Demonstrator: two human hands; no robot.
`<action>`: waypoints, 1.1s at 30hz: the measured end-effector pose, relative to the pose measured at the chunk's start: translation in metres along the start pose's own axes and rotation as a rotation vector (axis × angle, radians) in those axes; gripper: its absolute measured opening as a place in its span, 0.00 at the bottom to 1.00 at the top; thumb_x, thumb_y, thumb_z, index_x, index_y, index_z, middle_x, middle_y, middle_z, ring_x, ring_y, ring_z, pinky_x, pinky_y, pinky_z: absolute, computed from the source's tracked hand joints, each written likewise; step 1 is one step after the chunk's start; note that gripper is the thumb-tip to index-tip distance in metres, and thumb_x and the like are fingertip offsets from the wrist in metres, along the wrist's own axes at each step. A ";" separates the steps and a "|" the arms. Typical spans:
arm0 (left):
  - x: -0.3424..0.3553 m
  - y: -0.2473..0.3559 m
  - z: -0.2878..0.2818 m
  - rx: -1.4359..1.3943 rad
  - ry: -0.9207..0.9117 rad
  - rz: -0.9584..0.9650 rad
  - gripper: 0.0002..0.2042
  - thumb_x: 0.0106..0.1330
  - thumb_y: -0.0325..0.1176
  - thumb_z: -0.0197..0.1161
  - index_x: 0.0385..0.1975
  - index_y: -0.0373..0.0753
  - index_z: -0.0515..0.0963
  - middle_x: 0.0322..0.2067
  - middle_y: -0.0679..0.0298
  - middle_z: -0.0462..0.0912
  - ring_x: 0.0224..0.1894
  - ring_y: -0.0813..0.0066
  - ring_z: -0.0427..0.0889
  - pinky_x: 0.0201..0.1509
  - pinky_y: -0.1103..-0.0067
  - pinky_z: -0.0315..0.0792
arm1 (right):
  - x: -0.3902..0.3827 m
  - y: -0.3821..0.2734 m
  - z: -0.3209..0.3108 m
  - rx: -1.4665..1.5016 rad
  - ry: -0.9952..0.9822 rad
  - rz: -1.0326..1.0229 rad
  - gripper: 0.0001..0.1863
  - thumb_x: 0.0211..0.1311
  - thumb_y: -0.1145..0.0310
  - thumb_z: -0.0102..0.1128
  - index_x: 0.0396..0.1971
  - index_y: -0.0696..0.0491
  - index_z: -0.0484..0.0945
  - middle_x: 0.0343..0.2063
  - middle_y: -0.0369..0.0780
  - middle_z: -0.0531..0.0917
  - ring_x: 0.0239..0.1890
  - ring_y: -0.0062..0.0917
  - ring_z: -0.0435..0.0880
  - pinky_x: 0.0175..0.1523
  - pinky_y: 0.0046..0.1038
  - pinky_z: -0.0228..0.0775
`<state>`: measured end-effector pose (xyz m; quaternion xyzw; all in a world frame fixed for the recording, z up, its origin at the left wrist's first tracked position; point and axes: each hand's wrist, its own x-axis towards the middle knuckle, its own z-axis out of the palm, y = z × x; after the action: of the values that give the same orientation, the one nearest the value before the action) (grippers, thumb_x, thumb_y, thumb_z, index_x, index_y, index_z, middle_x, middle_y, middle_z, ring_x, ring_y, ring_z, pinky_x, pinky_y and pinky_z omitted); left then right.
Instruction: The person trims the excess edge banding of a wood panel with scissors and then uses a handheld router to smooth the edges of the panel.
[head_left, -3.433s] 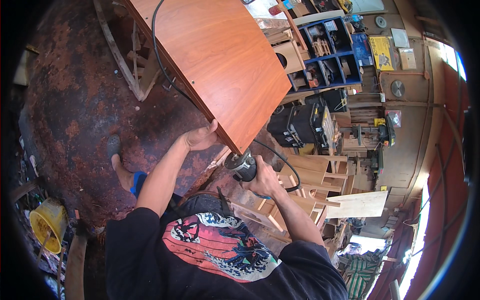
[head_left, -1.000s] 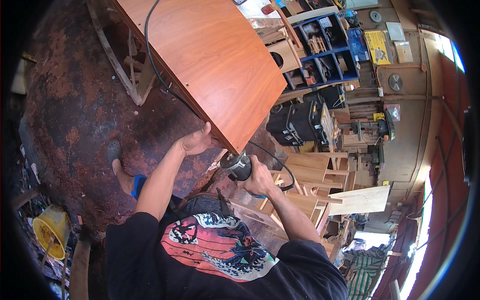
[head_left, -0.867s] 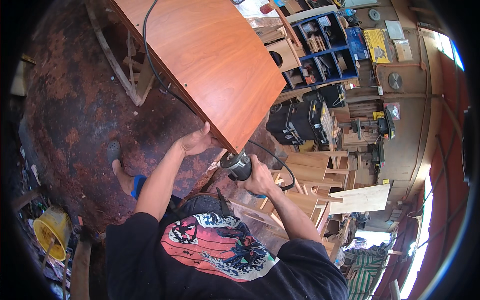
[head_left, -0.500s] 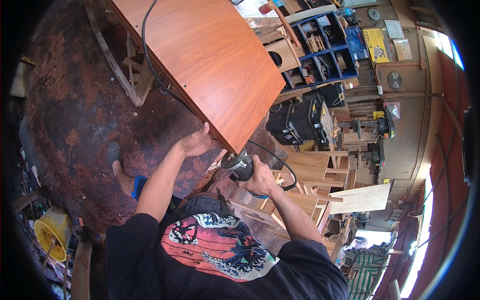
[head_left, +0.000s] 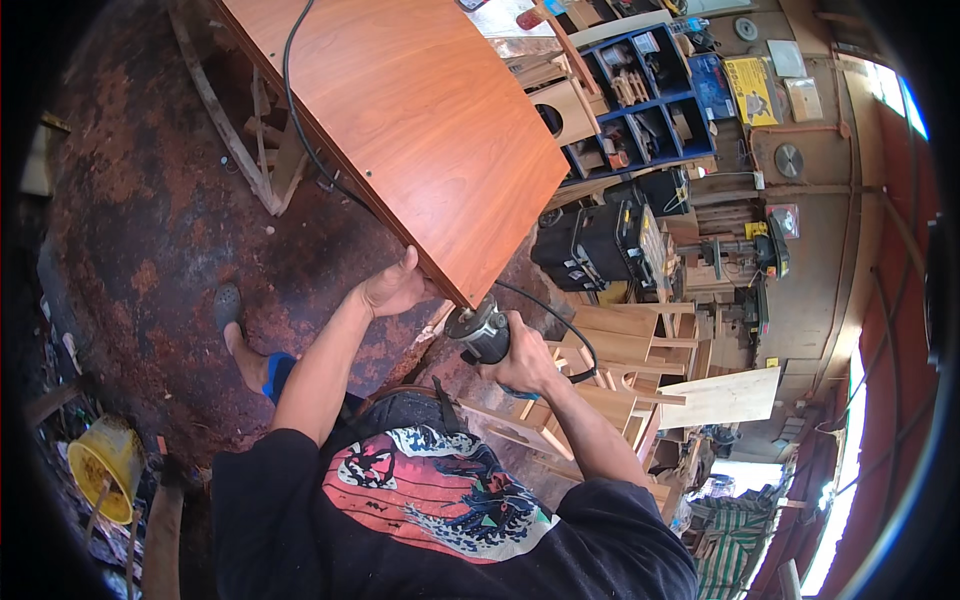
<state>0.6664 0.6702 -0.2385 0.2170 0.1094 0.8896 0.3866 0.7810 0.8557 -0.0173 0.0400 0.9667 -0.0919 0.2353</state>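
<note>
Power tool sits at the near corner of the wooden panel, grasped by the fingers of the right hand. At the panel's left edge, the left hand shows 1 raised thumb; whether its hidden fingers grip, I cannot tell.

Well above and to the right of the right hand's grip on the black power tool, a yellow package on the wall bears bold dark lettering. Just beyond it from the grip hang a white sheet and a pale packet; any print there is too small to read.
</note>
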 end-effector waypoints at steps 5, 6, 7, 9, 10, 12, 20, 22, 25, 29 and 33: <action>0.000 0.001 0.004 -0.016 -0.004 0.010 0.49 0.64 0.75 0.54 0.78 0.44 0.58 0.71 0.57 0.71 0.72 0.60 0.71 0.75 0.58 0.62 | -0.001 0.001 -0.003 -0.006 0.012 -0.006 0.46 0.38 0.58 0.82 0.57 0.62 0.67 0.43 0.61 0.85 0.50 0.57 0.85 0.56 0.47 0.77; 0.001 0.000 0.002 -0.016 -0.004 0.009 0.49 0.64 0.75 0.54 0.78 0.44 0.58 0.71 0.57 0.71 0.72 0.60 0.71 0.75 0.58 0.62 | -0.002 -0.001 -0.005 -0.006 0.012 -0.005 0.46 0.38 0.58 0.82 0.57 0.62 0.67 0.43 0.61 0.85 0.50 0.57 0.85 0.56 0.47 0.77; 0.000 0.000 0.000 -0.022 -0.011 0.007 0.49 0.65 0.74 0.54 0.77 0.44 0.58 0.72 0.56 0.70 0.72 0.60 0.71 0.75 0.58 0.62 | -0.003 -0.005 -0.009 -0.002 -0.004 0.023 0.46 0.38 0.57 0.82 0.57 0.62 0.67 0.43 0.60 0.85 0.50 0.57 0.85 0.56 0.47 0.77; -0.003 -0.001 -0.003 -0.027 -0.015 0.004 0.49 0.65 0.74 0.54 0.77 0.44 0.58 0.72 0.56 0.70 0.72 0.60 0.71 0.76 0.58 0.61 | -0.006 -0.008 -0.011 0.004 -0.021 0.048 0.47 0.37 0.57 0.82 0.57 0.62 0.67 0.43 0.59 0.85 0.50 0.56 0.85 0.57 0.47 0.77; -0.004 -0.001 -0.004 -0.030 -0.021 0.002 0.49 0.66 0.74 0.54 0.77 0.41 0.58 0.71 0.56 0.71 0.71 0.60 0.71 0.76 0.59 0.61 | -0.008 -0.007 -0.012 0.015 0.013 0.034 0.47 0.37 0.57 0.82 0.57 0.61 0.67 0.44 0.59 0.85 0.50 0.55 0.85 0.57 0.47 0.77; -0.009 0.000 -0.005 -0.026 -0.023 -0.005 0.49 0.66 0.73 0.53 0.77 0.39 0.59 0.70 0.55 0.73 0.71 0.60 0.72 0.76 0.59 0.61 | -0.015 -0.005 -0.015 0.034 0.048 0.017 0.47 0.37 0.57 0.82 0.58 0.61 0.67 0.44 0.58 0.85 0.50 0.55 0.85 0.58 0.46 0.76; -0.082 -0.040 0.025 0.566 0.741 -0.022 0.22 0.75 0.44 0.64 0.59 0.34 0.78 0.50 0.59 0.87 0.51 0.71 0.84 0.59 0.74 0.75 | -0.059 0.020 -0.010 0.359 0.156 0.038 0.45 0.37 0.59 0.80 0.59 0.60 0.72 0.50 0.49 0.85 0.52 0.38 0.85 0.61 0.37 0.76; -0.098 -0.053 0.050 0.815 0.811 0.009 0.15 0.71 0.33 0.69 0.52 0.34 0.81 0.40 0.65 0.89 0.43 0.79 0.85 0.50 0.79 0.79 | -0.070 0.034 -0.003 0.512 0.163 0.061 0.45 0.36 0.60 0.81 0.58 0.61 0.74 0.49 0.47 0.85 0.51 0.33 0.85 0.60 0.36 0.77; -0.099 -0.054 0.119 0.918 0.645 -0.044 0.11 0.69 0.32 0.71 0.45 0.33 0.84 0.37 0.64 0.89 0.40 0.80 0.86 0.47 0.79 0.80 | -0.078 0.056 0.011 0.727 0.120 0.105 0.43 0.37 0.62 0.82 0.57 0.61 0.75 0.48 0.44 0.86 0.50 0.30 0.86 0.59 0.34 0.78; -0.078 -0.061 0.182 1.004 0.427 0.027 0.11 0.67 0.31 0.71 0.45 0.31 0.84 0.36 0.60 0.89 0.38 0.77 0.87 0.43 0.78 0.81 | -0.090 0.055 0.017 0.995 0.154 0.038 0.41 0.40 0.65 0.82 0.57 0.62 0.76 0.48 0.43 0.85 0.50 0.27 0.85 0.58 0.32 0.77; -0.056 -0.055 0.205 1.217 0.328 0.173 0.14 0.65 0.33 0.71 0.46 0.33 0.83 0.36 0.57 0.85 0.35 0.64 0.85 0.41 0.73 0.79 | -0.094 0.068 0.031 1.172 0.190 -0.062 0.40 0.42 0.66 0.82 0.58 0.61 0.75 0.48 0.42 0.85 0.50 0.28 0.85 0.58 0.33 0.77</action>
<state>0.8322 0.6722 -0.0947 0.2670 0.6352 0.7179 0.0990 0.8859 0.9131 -0.0115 0.1430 0.7723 -0.6133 0.0835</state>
